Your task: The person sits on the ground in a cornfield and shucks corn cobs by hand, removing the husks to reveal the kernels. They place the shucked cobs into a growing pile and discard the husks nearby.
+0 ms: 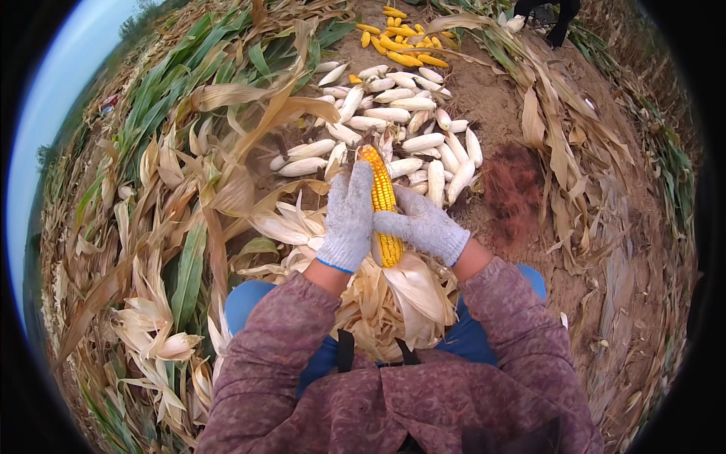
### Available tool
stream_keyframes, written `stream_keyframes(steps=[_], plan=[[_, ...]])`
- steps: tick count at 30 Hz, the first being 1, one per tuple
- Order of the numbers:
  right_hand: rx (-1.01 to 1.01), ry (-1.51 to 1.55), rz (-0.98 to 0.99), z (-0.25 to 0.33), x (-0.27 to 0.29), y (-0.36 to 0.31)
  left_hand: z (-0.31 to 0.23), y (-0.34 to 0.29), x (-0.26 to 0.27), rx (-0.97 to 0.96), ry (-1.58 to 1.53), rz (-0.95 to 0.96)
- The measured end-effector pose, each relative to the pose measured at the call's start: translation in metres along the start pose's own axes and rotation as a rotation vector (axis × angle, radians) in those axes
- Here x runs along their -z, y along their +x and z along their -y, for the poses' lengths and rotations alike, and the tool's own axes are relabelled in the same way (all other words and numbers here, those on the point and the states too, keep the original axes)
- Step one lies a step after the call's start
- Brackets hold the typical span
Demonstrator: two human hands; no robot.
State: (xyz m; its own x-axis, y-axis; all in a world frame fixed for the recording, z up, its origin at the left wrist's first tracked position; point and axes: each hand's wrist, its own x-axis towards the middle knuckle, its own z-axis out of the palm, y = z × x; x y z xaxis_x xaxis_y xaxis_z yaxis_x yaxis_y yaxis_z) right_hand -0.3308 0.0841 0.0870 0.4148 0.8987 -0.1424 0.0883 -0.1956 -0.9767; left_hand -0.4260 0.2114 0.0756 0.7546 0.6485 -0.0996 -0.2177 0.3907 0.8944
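A bare yellow ear of corn (383, 198) stands tilted between my two gloved hands, its tip pointing away from me. My left hand (348, 216), in a pale grey knit glove with a blue cuff edge, presses along the cob's left side with its fingers pointing forward. From the right, my right hand (427, 227) grips the cob, thumb laid across the kernels and some fingers hidden behind it. Pale peeled husk (418, 291) spreads below the cob's lower end, over a heap of loose husks (367, 314) between my knees.
Ahead lies a pile of ears in whitish husks (389, 115), with bare yellow ears (404, 47) beyond. Dry stalks and leaves (151, 227) cover the left; more stalks (578, 181) line the right. Reddish corn silk (514, 193) rests on brown soil. Dark legs (560, 23) show at the far right.
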Motion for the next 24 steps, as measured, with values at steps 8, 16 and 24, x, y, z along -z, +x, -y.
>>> stream_keyframes(steps=[8, 16, 24], plan=[[-0.066, -0.27, -0.007, 0.001, -0.01, -0.004, -0.012, 0.004, 0.0, -0.078, 0.044, -0.213], [0.019, -0.182, 0.06, 0.009, -0.007, -0.009, -0.021, 0.002, 0.004, -0.037, -0.132, 0.048], [0.005, -0.069, 0.19, 0.001, 0.0, -0.008, -0.039, -0.001, 0.001, 0.06, -0.101, 0.0]])
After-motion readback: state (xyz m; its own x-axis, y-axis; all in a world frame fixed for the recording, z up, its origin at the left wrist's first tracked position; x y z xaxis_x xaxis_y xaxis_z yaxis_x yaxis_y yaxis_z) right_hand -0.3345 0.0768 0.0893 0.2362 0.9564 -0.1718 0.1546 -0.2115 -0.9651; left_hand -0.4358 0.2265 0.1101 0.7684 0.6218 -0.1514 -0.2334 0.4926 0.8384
